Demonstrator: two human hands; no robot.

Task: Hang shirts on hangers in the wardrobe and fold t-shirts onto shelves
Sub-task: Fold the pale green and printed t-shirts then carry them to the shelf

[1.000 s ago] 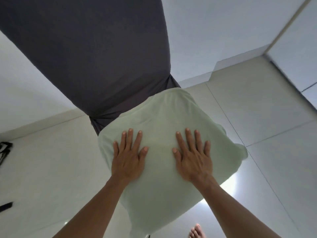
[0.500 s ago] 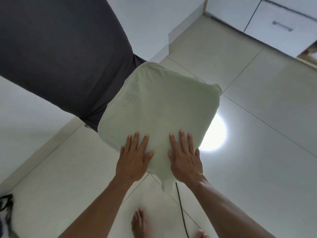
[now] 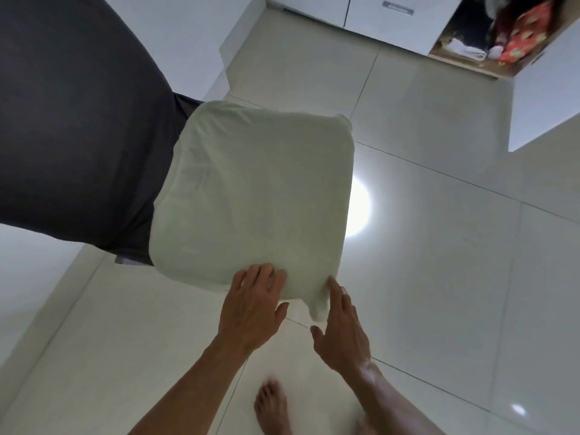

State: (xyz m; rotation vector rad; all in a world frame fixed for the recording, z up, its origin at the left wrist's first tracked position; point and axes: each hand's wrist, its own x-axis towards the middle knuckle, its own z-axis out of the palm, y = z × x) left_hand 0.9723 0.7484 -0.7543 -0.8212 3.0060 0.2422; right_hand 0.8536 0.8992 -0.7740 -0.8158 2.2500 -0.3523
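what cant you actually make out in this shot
- Head view: what the folded pale green t-shirt rests on, hidden beneath it.
- The left hand fingertips, curled out of sight at the shirt's near edge.
- The open wardrobe shelf contents, small, blurred, cut off by the top edge.

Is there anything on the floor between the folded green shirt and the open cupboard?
Nothing visible. Bare pale tiled floor lies between the folded pale green t-shirt and the open wardrobe shelf. Both hands, left and right, are at its near edge.
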